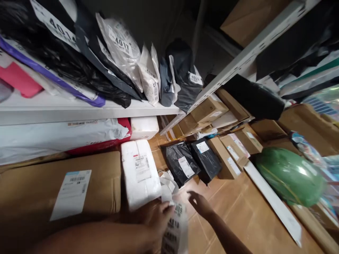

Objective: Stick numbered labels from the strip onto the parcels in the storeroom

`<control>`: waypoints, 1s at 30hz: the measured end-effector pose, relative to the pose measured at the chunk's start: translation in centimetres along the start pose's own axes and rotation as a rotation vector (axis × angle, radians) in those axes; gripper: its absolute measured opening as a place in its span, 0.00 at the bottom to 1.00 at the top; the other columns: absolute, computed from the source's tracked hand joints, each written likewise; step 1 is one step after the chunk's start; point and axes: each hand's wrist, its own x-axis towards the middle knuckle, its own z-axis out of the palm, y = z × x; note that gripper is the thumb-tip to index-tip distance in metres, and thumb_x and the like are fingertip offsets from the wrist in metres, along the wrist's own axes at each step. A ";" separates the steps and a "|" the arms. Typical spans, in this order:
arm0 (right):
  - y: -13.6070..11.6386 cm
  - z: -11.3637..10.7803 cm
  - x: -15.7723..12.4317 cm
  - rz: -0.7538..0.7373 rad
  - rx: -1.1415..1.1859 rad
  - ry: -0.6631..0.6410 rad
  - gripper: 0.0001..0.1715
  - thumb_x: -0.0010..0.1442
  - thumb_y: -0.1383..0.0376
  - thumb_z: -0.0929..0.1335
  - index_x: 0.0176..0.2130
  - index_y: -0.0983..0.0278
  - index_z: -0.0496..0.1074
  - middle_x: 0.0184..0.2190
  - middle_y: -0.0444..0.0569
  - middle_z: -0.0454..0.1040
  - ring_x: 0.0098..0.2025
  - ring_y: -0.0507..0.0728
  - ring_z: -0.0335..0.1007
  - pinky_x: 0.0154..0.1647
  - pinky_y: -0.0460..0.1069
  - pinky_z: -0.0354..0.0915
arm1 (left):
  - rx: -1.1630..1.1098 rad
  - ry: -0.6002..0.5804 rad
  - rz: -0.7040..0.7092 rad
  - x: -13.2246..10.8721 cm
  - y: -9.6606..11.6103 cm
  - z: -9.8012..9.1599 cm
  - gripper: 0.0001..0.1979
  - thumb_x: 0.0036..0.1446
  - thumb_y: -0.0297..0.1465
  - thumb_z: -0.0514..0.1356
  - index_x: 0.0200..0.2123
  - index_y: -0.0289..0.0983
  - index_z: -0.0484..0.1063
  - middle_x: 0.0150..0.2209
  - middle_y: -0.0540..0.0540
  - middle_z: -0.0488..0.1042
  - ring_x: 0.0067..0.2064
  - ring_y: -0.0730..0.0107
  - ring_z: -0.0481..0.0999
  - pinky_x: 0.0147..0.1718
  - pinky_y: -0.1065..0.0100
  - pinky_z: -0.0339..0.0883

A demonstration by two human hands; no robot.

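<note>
My left hand [159, 217], somewhat blurred, is closed on the top end of a strip of printed number labels [174, 229], which hangs down toward the bottom edge; "4010" shows on it. To its right, my right hand [200, 204] reaches over the floor with thumb and fingers apart and nothing visible in them. A white wrapped box [140, 169] with a shipping label stands just beyond my left hand. Crumpled pale paper [168, 185] lies between that box and a black plastic parcel [181, 164]. A second black parcel [205, 160] lies beside it.
Above, a white metal shelf [87, 113] holds numbered bags, including a clear one [120, 46] marked 4017. A perforated upright [238, 67] slants at right. A large carton [60, 187] stands at left; several cardboard boxes [225, 157] and a green wrapped bundle [290, 176] are at right.
</note>
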 end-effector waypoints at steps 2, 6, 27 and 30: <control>-0.9 1.8 2.3 -0.010 0.109 -0.167 0.26 0.58 0.44 0.63 0.31 0.63 0.74 0.26 0.46 0.75 0.28 0.54 0.71 0.32 0.50 0.68 | -0.050 0.080 0.069 1.4 1.9 -0.9 0.27 0.36 0.49 0.67 0.34 0.33 0.75 0.29 0.44 0.77 0.31 0.64 0.72 0.33 0.65 0.61; -3.5 5.1 4.3 -0.068 0.335 -0.384 0.42 0.51 0.33 0.57 0.30 0.66 0.76 0.26 0.50 0.76 0.30 0.58 0.73 0.34 0.53 0.67 | -0.166 0.113 0.169 2.4 5.3 -1.4 0.31 0.33 0.50 0.68 0.35 0.31 0.74 0.29 0.43 0.78 0.31 0.62 0.75 0.33 0.65 0.64; 2.7 3.8 -1.0 -0.001 0.610 -0.164 0.22 0.44 0.48 0.74 0.28 0.64 0.72 0.23 0.43 0.72 0.25 0.52 0.64 0.26 0.47 0.60 | -0.026 0.030 0.074 1.1 3.3 0.6 0.24 0.38 0.44 0.65 0.36 0.32 0.72 0.26 0.44 0.76 0.27 0.62 0.74 0.28 0.64 0.66; 3.7 4.8 -1.6 0.004 0.586 -0.138 0.23 0.39 0.50 0.76 0.27 0.63 0.71 0.22 0.41 0.69 0.24 0.51 0.63 0.26 0.47 0.59 | 0.141 0.111 0.097 1.7 1.8 -0.5 0.25 0.34 0.47 0.65 0.31 0.32 0.73 0.23 0.45 0.75 0.25 0.62 0.72 0.27 0.63 0.64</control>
